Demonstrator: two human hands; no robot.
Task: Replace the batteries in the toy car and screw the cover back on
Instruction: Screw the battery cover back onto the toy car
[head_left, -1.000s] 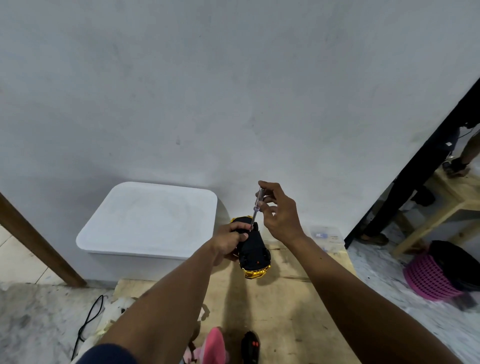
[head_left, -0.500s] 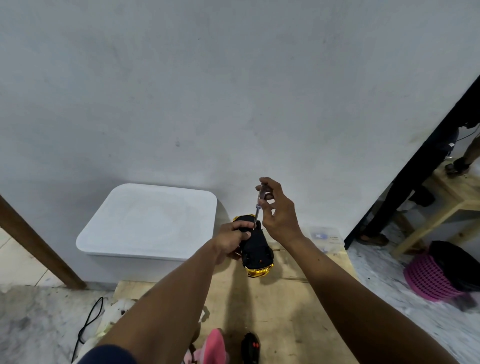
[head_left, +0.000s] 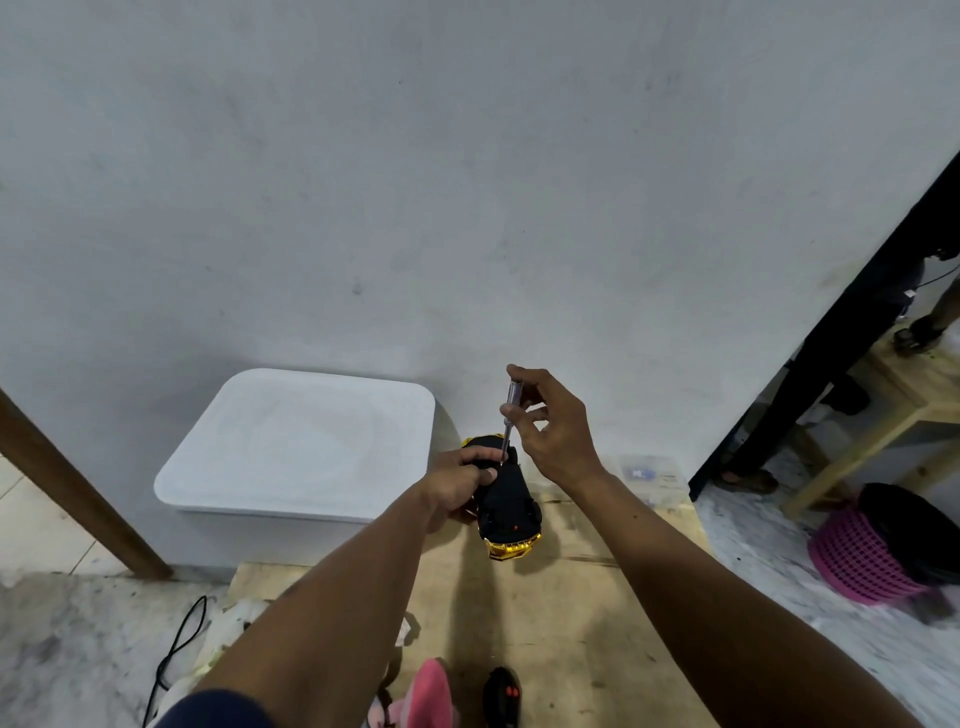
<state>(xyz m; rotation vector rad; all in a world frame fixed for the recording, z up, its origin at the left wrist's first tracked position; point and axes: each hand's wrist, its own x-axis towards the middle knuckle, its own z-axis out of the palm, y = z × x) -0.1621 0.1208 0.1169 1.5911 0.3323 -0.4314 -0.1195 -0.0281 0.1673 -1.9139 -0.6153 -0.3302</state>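
Toy car (head_left: 506, 501): underside up, black chassis showing, gold body visible at near end and far rim. Long axis runs near-to-far, gold end toward viewer, other end toward wall. Position: over far part of wooden tabletop (head_left: 571, 649), just beside white tub (head_left: 296, 441).

Left hand (head_left: 457, 486): fingers curled round car's far half.

Right hand (head_left: 553, 431): thumb and fingers pinch handle of screwdriver (head_left: 508, 421); shaft near upright, tip on chassis beside left fingers.

White tub lidded, contents hidden. Pink basket (head_left: 862, 561) on floor at right holds black bag-like item.

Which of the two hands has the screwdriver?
The right hand pinches the screwdriver upright; the left hand only grips the toy car beneath it.
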